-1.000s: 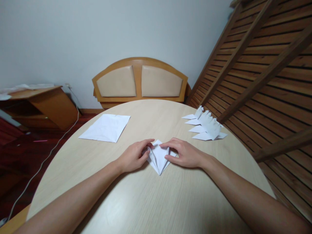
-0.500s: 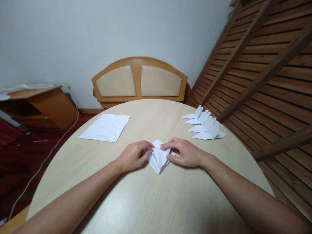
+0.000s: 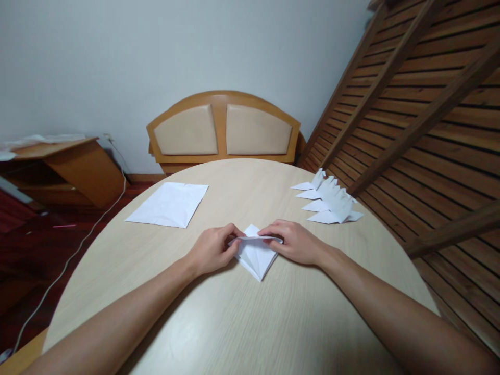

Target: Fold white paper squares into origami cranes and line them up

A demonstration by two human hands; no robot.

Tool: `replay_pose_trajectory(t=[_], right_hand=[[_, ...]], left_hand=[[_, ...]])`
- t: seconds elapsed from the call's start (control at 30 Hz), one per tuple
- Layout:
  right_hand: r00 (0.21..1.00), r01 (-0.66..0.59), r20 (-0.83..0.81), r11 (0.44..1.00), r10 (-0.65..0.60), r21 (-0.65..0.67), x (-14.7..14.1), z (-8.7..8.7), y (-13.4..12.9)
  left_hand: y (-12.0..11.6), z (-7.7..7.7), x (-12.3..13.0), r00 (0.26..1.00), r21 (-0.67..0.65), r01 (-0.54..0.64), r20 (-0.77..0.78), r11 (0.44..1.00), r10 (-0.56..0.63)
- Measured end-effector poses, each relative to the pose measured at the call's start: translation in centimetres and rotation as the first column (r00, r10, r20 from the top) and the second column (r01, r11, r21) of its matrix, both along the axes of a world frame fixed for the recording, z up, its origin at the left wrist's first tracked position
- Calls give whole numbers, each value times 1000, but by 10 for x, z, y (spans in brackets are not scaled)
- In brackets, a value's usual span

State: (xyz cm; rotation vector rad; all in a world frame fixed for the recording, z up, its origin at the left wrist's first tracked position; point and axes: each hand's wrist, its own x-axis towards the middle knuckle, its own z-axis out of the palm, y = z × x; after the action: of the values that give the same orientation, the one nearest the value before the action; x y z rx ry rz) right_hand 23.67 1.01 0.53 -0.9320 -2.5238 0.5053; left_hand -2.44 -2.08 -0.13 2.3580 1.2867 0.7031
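A small folded white paper (image 3: 258, 256) lies near the middle of the round table (image 3: 219, 323), one corner pointing toward me. My left hand (image 3: 219, 247) pinches its left edge between thumb and fingers. On the right side, my right hand (image 3: 292, 242) grips the same paper with thumb and fingers. Between the two hands a raised fold runs across the paper, and a tip shows behind it.
Flat white sheets (image 3: 170, 204) lie at the table's left. Several folded paper figures (image 3: 332, 200) stand in a row at the right. Beyond the table are a wooden headboard (image 3: 222, 125), a wooden cabinet (image 3: 86, 172) and a slatted wooden panel (image 3: 422, 120).
The upper layer of the folded paper is now lifted into a crosswise fold, and its near corner has shifted slightly right. My right thumb has moved up to the fold.
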Motion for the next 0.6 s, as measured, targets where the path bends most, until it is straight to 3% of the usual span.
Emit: replay_pose_trajectory(t=[0.27,0.6], right_hand=[[998,25,-62,999,-26,-21,-10,0,-5],[943,259,-211,966,-256,-12,-21,-1,-8]], left_hand=[[-1,-2,6,998,-22,-55,31,998,55],[-1,-7,9,977,-73,-127,163,989,137]])
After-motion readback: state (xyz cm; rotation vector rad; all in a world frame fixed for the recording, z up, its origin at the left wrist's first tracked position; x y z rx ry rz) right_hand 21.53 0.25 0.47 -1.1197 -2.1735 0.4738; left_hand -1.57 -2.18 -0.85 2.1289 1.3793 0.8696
